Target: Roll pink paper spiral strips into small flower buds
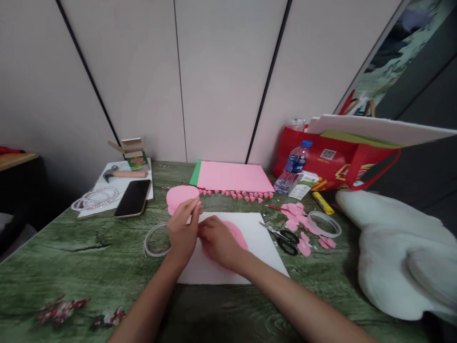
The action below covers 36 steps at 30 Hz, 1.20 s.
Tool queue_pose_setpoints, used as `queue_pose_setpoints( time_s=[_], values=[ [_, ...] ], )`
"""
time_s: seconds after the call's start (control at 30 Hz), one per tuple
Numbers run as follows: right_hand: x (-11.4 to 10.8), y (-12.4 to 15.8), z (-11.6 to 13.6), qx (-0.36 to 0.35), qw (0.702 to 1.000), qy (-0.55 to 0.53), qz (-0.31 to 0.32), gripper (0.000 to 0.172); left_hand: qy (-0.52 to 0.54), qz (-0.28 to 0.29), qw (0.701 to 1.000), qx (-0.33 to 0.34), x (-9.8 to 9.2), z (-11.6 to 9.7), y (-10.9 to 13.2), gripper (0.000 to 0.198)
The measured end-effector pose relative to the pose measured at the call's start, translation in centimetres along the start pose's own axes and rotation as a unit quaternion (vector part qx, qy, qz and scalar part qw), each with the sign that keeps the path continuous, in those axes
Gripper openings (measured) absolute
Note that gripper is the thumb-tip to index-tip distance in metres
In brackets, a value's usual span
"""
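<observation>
My left hand point(183, 231) is raised over the left part of a white sheet point(266, 262), its fingertips pinched on something small and pinkish that I cannot make out. Beside it, my right hand point(216, 238) has its fingers curled together, touching or nearly touching the left; what they grip is hidden. Under the right hand lies a round pink paper piece point(238, 234), partly covered. Rounded pink paper cutouts point(180, 195) lie just beyond the left hand. A roll of tape point(147, 245) rests left of the sheet, and black scissors point(285, 238) lie across its right edge.
Small pink rolled pieces point(246, 195) line the front of pink sheets point(233, 176). At right are pink scraps point(293, 214), a second tape roll point(324, 224), a glue stick point(323, 203), a bottle point(294, 166), a red bag point(317, 152). At left, a phone point(133, 198) and hammer point(128, 174).
</observation>
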State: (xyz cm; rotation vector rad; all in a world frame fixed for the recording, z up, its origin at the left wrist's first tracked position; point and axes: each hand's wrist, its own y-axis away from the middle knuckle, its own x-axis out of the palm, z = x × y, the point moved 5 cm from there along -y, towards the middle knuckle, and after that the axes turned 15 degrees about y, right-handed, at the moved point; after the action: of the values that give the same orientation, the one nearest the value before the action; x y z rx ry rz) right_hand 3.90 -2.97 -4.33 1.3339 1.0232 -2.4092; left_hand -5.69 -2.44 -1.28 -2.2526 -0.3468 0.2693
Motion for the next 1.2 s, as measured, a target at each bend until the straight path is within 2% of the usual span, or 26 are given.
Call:
queue_pose_setpoints(
  time_s=[0.07, 0.13, 0.23, 0.37, 0.47, 0.57, 0.67, 0.73, 0.8, 0.87, 0.97, 1.03, 1.1, 1.2],
  values=[
    [1.8, -1.1, 2.2, -0.111, 0.99, 0.063, 0.055, 0.018, -0.023, -0.02, 0.999, 0.018, -1.0, 0.1, -0.7, 0.019],
    [3.2, -2.0, 3.4, -0.157, 0.978, 0.109, 0.084, 0.011, -0.038, -0.059, 0.997, 0.029, -2.0, 0.2, -1.2, 0.019],
    [5.2, -2.7, 4.3, -0.21, 0.963, 0.129, 0.106, 0.014, -0.041, -0.099, 0.994, 0.025, -3.0, 0.8, -1.6, 0.021],
    [6.4, -3.4, 4.1, -0.18, 0.969, 0.137, 0.097, 0.014, -0.05, -0.103, 0.993, 0.024, -3.3, 1.1, -1.8, 0.021],
    [4.9, -3.7, 3.4, -0.123, 0.97, 0.185, 0.096, 0.013, -0.046, -0.128, 0.991, 0.02, -3.5, 0.7, -1.8, 0.023],
    [1.4, -3.5, 2.4, -0.1, 0.969, 0.209, 0.082, 0.016, -0.062, -0.173, 0.982, 0.052, -4.0, -0.4, -1.8, 0.023],
    [-2.5, -2.4, 0.9, -0.097, 0.975, 0.19, 0.065, 0.022, -0.049, -0.173, 0.982, 0.056, -4.0, -0.8, -2.0, 0.022],
    [-4.2, -1.3, -0.5, -0.087, 0.98, 0.171, 0.055, 0.018, -0.003, -0.139, 0.99, 0.006, -3.4, -0.1, -2.1, 0.021],
    [-5.2, -0.2, -1.8, -0.058, 0.989, 0.128, 0.039, 0.013, 0.068, -0.081, 0.991, -0.077, -2.2, 1.0, -1.9, 0.019],
    [-5.3, 0.8, -2.9, -0.017, 0.997, 0.07, 0.019, 0.013, 0.136, -0.013, 0.976, -0.17, -0.6, 1.9, -1.3, 0.02],
    [-4.8, 1.9, -4.0, 0.045, 0.999, -0.006, 0.009, 0.008, 0.184, 0.024, 0.944, -0.273, 1.1, 2.5, 0.2, 0.023],
    [-4.7, 2.6, -4.4, 0.061, 0.997, -0.041, 0.008, 0.013, 0.195, 0.013, 0.93, -0.31, 1.5, 2.7, 1.0, 0.026],
    [-5.5, 3.7, -5.2, 0.073, 0.997, -0.033, 0.002, 0.03, 0.196, -0.015, 0.925, -0.326, 1.4, 3.0, 1.4, 0.029],
    [-7.6, 6.4, -7.7, 0.145, 0.981, 0.131, 0.014, 0.024, 0.182, -0.081, 0.923, -0.329, 0.6, 3.5, 1.4, 0.033]
  ],
)
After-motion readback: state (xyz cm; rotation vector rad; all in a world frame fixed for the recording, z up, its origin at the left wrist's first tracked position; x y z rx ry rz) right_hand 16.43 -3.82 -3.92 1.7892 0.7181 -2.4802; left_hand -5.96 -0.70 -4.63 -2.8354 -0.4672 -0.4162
